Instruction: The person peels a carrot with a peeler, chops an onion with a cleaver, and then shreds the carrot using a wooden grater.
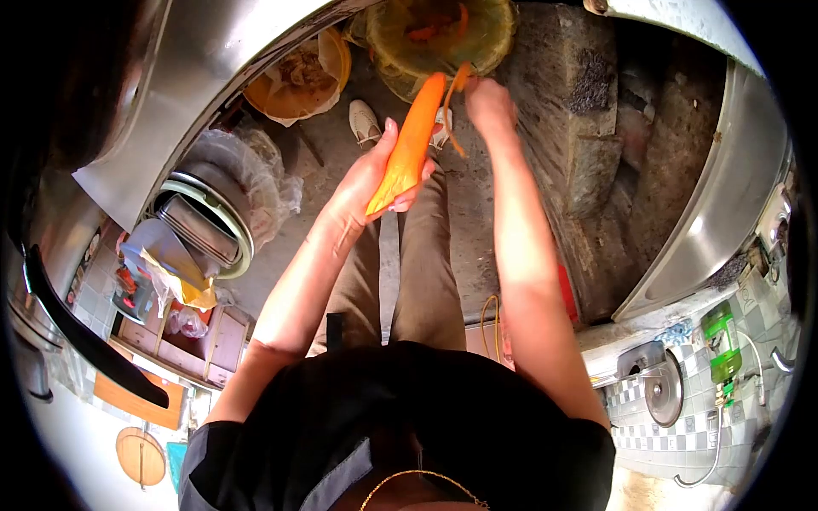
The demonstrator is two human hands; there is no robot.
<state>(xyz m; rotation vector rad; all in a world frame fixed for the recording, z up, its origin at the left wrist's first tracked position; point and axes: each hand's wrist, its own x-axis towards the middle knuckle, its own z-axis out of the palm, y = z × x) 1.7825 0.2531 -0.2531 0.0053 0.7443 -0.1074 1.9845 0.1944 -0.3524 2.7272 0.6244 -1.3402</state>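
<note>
A large orange carrot (415, 140) is held in my left hand (371, 175), with my fingers wrapped round its thick lower end. Its narrower end points away from me and up the view. Beside that end, my right hand (492, 109) is closed on what looks like a peeler, mostly hidden by the fingers and blurred. A thin strip of carrot peel (452, 123) dangles between the carrot and my right hand. Just beyond both hands stands a bin lined with a yellowish bag (388, 64), with orange peelings (430, 32) in it.
An orange-yellow basin with a liner (336, 64) sits on the floor to the left. Stacked basins and trays (204, 223) lean nearer on that side. A dark stone-like ledge (588, 170) runs along the right, below a metal counter edge (699, 213). My shoes (364, 122) are near the bin.
</note>
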